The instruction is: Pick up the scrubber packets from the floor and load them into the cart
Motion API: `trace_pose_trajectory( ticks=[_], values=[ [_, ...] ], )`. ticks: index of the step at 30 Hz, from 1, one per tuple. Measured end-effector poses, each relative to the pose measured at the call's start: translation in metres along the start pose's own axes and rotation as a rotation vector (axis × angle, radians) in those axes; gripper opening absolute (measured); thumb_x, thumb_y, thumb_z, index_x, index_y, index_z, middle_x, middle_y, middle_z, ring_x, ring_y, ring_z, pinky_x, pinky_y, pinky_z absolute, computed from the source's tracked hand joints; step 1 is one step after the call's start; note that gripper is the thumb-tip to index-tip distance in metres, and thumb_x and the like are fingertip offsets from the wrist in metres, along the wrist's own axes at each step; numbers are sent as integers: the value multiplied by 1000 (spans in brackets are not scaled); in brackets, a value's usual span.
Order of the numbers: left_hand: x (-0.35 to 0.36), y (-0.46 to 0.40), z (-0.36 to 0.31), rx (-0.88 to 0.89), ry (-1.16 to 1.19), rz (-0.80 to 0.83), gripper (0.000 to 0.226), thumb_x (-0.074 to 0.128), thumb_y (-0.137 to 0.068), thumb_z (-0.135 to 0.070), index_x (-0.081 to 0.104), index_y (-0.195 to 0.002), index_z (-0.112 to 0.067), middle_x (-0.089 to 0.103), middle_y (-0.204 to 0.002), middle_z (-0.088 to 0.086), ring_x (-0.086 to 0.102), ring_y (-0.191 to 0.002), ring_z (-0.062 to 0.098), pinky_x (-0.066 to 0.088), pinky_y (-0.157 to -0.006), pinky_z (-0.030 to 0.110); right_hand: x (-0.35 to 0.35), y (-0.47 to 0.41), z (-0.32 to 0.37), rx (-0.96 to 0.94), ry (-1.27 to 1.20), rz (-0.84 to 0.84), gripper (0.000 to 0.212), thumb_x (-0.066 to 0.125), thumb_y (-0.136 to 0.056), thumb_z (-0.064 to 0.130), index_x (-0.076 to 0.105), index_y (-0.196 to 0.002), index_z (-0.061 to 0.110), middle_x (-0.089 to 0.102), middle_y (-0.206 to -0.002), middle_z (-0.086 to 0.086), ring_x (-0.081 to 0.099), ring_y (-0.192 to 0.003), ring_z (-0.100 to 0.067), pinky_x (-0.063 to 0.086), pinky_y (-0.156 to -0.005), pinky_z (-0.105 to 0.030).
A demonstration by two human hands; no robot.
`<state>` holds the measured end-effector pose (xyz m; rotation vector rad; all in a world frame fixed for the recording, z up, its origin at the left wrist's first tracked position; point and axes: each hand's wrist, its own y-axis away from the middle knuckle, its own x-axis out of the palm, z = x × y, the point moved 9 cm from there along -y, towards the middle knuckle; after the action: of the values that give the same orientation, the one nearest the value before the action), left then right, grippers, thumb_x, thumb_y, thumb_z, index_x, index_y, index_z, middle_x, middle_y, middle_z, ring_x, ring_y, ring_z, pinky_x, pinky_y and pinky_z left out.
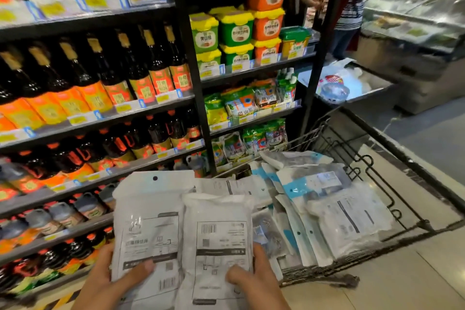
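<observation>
Scrubber packets, flat white printed plastic [181, 234]: pinched in my left hand [105, 282] and right hand [254, 282] beside wire cart [392, 199]; slick stack may fan, slip floorward.

Wire cart [392, 199] on tiled floor [377, 292], piled with white and blue scrubber packets [324, 209].

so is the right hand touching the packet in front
Touching: the head view shows the right hand gripping the front packet, thumb on its printed face.
</observation>
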<state>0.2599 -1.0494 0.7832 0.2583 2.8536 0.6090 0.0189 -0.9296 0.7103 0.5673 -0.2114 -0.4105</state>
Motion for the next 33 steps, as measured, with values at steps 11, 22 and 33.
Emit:
trace_pose_trajectory(
  ticks=[11, 22, 33],
  values=[
    [88, -161, -40, 19, -261, 345, 65, 100, -60, -32, 65, -114, -23, 74, -108, -6, 66, -98, 11, 53, -80, 34, -21, -56, 11, 60, -284, -480, 44, 76, -66, 6, 74, -104, 28, 79, -84, 3, 72, -74, -16, 52, -66, -25],
    [228, -277, -68, 134, -619, 774, 41, 85, -83, -17, 62, -116, -19, 69, -98, -6, 64, -89, 13, 44, -64, 25, -42, -65, -40, 255, -639, -1033, 44, 70, -79, -5, 65, -119, 12, 74, -93, -9, 66, -74, -19, 50, -53, -25],
    [281, -306, -33, 269, -1005, 889, 59, 79, -89, -37, 52, -138, -20, 66, -122, 3, 62, -108, 25, 47, -86, 36, -32, -101, -55, 351, -421, -1114, 40, 71, -77, 34, 64, -116, 32, 76, -107, 12, 72, -98, -17, 57, -96, -36]
  ],
)
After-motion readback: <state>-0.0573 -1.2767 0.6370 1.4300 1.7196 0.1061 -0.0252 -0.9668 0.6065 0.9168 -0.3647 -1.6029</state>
